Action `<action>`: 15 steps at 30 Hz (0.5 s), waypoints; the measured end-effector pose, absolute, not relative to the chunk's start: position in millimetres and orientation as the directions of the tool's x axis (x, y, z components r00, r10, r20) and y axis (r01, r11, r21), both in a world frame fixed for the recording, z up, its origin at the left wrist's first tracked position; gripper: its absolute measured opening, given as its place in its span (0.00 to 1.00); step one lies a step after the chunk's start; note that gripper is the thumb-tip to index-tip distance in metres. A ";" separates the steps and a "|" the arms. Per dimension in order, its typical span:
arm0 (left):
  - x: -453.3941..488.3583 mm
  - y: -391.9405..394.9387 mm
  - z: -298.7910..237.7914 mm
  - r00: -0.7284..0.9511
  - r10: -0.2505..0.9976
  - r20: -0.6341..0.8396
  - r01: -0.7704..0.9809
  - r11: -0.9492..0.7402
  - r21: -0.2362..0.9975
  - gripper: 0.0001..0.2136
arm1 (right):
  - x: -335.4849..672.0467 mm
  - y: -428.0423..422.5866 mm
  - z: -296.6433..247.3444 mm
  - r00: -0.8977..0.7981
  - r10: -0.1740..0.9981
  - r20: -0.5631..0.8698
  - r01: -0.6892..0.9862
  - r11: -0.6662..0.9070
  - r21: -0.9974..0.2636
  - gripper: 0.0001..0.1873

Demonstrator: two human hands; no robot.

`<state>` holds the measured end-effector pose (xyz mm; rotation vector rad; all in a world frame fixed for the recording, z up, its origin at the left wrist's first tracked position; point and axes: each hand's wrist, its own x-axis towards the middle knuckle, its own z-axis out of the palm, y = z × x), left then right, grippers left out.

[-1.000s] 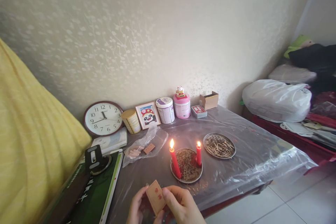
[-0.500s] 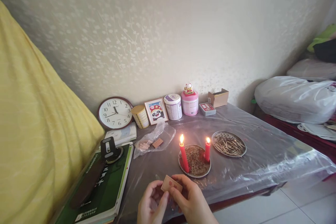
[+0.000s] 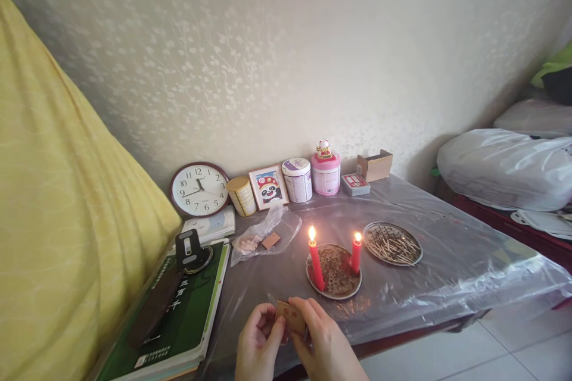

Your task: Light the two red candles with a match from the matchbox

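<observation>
Brown matchbox [image 3: 290, 316] pinched by both hands; lit candles [image 3: 316, 263] just beyond.

A lived-in room of a home, likely a bedroom, with pale flower-patterned wallpaper [image 3: 250, 65] behind a low table [image 3: 447, 262] wrapped in clear plastic sheeting. Household keepsakes line the wall edge of the table: a round wall clock [image 3: 199, 189] leaning upright, a small framed cartoon panda picture [image 3: 269, 187], two tins [image 3: 298, 180], and a pink tub [image 3: 326, 174] topped with a lucky cat figurine [image 3: 323, 149]. A yellow quilt [image 3: 58, 220] is heaped at the left, and bedding and a filled plastic bag [image 3: 504, 169] are piled at the right.
</observation>
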<state>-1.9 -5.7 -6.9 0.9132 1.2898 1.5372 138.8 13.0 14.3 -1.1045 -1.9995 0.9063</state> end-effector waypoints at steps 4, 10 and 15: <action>-2.7 -5.8 -5.4 -0.319 0.947 -0.032 -0.120 -0.007 0.993 0.12 | 140.7 13.3 14.2 -0.424 0.884 0.197 0.432 0.389 -0.814 0.28; 0.7 -5.6 0.5 -0.372 0.927 -0.047 -0.100 0.010 0.995 0.14 | 140.1 12.3 14.6 -0.426 0.892 0.152 0.450 0.355 -0.820 0.28; -2.9 -3.9 -2.3 -0.360 0.931 -0.052 -0.117 0.011 0.993 0.14 | 139.2 11.8 17.5 -0.429 0.896 0.117 0.477 0.335 -0.812 0.26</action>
